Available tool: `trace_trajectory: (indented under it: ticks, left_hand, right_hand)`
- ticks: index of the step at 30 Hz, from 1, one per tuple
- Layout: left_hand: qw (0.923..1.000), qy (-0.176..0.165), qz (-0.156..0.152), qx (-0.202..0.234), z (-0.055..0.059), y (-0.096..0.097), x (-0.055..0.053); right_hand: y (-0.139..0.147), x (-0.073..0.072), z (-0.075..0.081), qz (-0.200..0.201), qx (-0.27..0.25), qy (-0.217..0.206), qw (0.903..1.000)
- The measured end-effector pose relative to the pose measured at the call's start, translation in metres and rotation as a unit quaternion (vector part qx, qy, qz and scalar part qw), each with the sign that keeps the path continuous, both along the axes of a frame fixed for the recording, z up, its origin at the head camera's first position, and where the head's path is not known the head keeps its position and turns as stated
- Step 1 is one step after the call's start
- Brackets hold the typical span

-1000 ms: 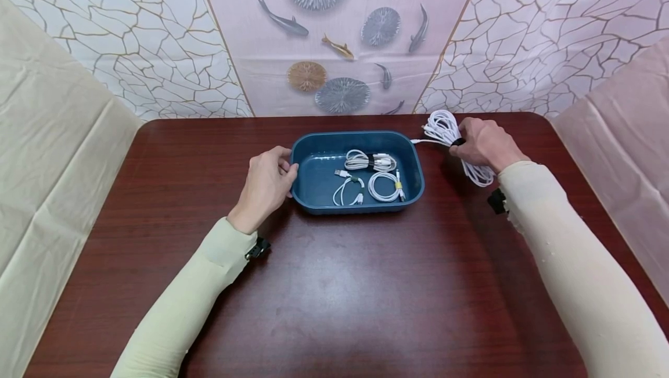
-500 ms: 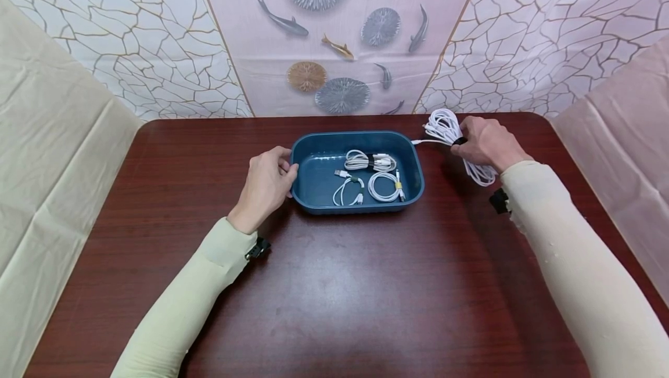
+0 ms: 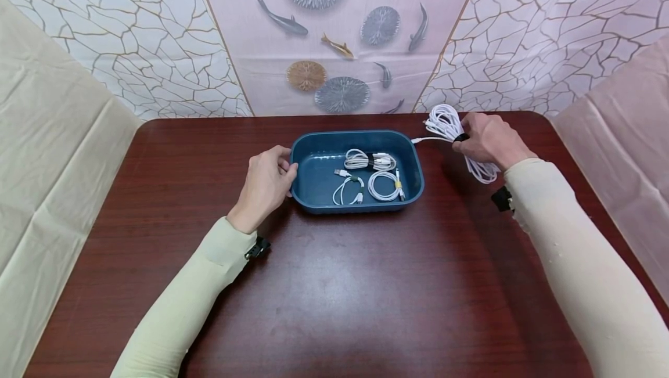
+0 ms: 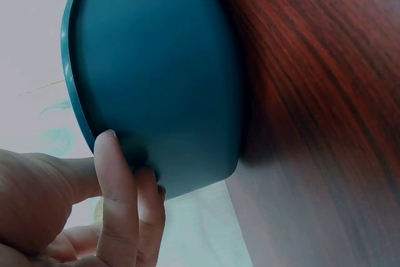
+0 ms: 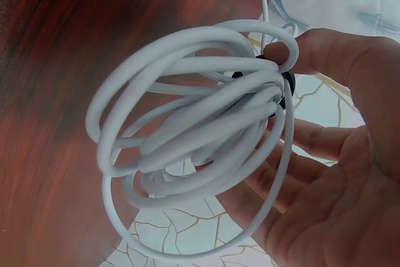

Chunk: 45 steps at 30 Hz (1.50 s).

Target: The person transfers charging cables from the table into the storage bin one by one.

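A blue plastic bin [image 3: 313, 183] stands on the table, with several coiled white cables inside. At its left end my left hand [image 3: 265, 183] holds the rim; in the left wrist view fingers [image 4: 117, 186] lie against the outer wall just below the rim [image 4: 70, 79]. To the right of the bin my right hand [image 3: 491, 139] grips a large white cable bundle [image 3: 444, 122] at its black strap. In the right wrist view the bundle's thick loops [image 5: 200, 104] fan out from the strap. One plug end [image 3: 416, 140] points at the bin's right side.
Inside the bin lie a cable with a black tie [image 3: 360, 160], a small USB cable with a green tie [image 3: 341, 189], and a ring-shaped cable with a yellow tie [image 3: 384, 186]. The dark wood table [image 3: 334, 291] meets a patterned cloth backdrop [image 3: 172, 58] behind.
My right hand and the cable bundle have risen slightly and shifted a little right. My left hand and the bin have stayed in place.
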State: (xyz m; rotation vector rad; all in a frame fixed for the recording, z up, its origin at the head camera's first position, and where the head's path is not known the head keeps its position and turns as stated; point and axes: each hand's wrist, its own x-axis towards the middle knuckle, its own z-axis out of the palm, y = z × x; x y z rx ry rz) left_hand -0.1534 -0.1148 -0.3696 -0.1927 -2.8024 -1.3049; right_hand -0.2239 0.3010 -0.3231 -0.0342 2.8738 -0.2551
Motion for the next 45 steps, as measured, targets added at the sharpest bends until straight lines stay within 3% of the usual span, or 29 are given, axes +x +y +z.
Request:
trace_trajectory:
  ticks: [45]
  left_hand:
    - [1.0000,0.005,-0.003,-0.002,-0.001,0.000,0.000]
  right_hand:
    - [-0.003,0.007,0.020,0.009,0.010,0.004,0.9999]
